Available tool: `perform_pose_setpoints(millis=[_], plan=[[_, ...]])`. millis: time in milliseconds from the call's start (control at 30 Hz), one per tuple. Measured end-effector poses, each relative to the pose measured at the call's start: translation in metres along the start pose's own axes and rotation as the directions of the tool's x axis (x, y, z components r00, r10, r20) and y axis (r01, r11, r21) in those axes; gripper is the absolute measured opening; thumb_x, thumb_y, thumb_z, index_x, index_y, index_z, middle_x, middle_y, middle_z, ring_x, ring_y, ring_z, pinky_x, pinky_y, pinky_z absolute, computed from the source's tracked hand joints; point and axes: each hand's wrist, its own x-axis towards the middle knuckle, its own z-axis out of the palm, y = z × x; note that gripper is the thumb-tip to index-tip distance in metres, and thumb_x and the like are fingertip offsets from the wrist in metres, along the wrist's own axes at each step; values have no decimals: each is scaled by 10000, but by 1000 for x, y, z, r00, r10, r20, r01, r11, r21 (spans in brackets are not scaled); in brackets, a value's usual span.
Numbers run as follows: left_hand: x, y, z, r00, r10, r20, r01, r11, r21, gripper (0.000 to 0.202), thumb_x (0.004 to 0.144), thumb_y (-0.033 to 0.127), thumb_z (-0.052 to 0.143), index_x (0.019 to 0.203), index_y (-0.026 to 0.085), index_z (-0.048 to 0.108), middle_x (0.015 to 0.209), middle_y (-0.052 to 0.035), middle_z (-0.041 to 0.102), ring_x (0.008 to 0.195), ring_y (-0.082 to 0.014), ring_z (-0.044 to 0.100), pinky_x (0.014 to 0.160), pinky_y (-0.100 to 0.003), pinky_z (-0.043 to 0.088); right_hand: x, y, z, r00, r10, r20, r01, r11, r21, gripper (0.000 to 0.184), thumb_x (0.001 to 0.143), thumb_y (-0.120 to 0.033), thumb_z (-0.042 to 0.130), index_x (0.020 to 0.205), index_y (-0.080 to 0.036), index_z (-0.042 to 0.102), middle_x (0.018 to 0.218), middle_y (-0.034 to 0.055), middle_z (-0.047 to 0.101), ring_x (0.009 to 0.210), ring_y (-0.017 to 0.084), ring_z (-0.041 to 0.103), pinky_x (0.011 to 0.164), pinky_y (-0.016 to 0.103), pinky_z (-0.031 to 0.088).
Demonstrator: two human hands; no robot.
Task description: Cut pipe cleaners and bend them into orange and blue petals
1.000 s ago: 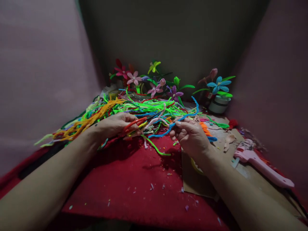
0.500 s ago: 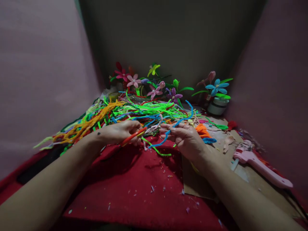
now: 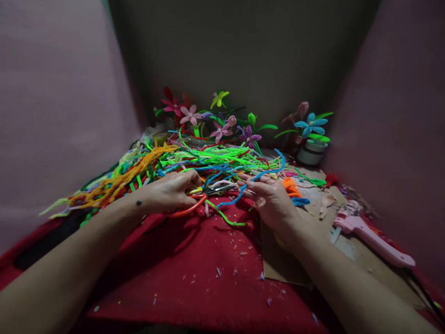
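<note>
My left hand [image 3: 177, 189] is closed round the handles of a pair of scissors [image 3: 189, 212] with orange-red and yellow grips. The dark blades point right, towards my other hand. My right hand [image 3: 269, 197] holds a blue pipe cleaner [image 3: 266, 173] between thumb and fingers; one bent end rises above the hand and the other droops left, near the blades. Beneath the blades a bright green pipe cleaner [image 3: 225, 220] lies on the red cloth [image 3: 194, 283]. Behind both hands spreads a tangled heap of pipe cleaners [image 3: 222, 157], mostly green, orange and blue.
Pipe-cleaner flowers [image 3: 220, 132] stand along the back. A blue flower [image 3: 311, 124] rises by a white jar [image 3: 312, 152]. At right a pink glue gun [image 3: 371, 234] lies on cardboard [image 3: 285, 264], near an orange bundle [image 3: 292, 188]. Small scraps dot the cloth.
The scissors in my left hand have turned so their blades now show, pointing right. My right hand still holds the blue pipe cleaner. The view has shifted slightly.
</note>
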Motion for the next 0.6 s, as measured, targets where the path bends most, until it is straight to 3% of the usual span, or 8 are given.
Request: perform_pose_setpoints(millis=[100,233,433,533,600], plan=[[1,2,1,993,-41,-110,53,993,109,260,707,345,519,908,182,536,684,-1,529,606,-147,472,529,-246,322,0,1,0,1000,-10,-30,10,1000,-2,140,552,-141,718,614,-157,593,825,42,679,706,145,625,665,291,513],[-1,8,1,988,20,-156,-21,1000,-6,265,791,384,410,885,168,531,682,2,530,604,-134,462,550,-246,351,0,0,1,1000,-21,16,21,1000,5,169,564,-192,744,599,-155,582,630,7,641,572,131,597,575,301,525],[-14,26,3,985,151,-85,-168,953,-250,275,811,371,398,973,163,478,744,-23,544,621,-138,470,554,-257,393,-1,0,4,992,-127,18,127,992,-22,145,593,-215,746,621,-145,623,558,4,638,503,119,595,512,257,508],[-21,36,6,988,148,-46,-154,966,-206,277,851,384,378,1003,176,480,810,-47,585,657,-162,508,584,-279,409,-2,0,6,978,-210,-12,209,978,-25,119,620,-201,730,679,-144,644,566,-6,643,525,115,601,531,248,505],[-23,39,9,993,85,-76,-100,972,-212,289,843,401,417,1014,187,507,827,-51,619,669,-180,545,604,-292,419,-3,-1,7,962,-273,-8,272,961,-52,97,652,-192,709,711,-142,651,578,-6,649,532,106,596,548,241,497]])
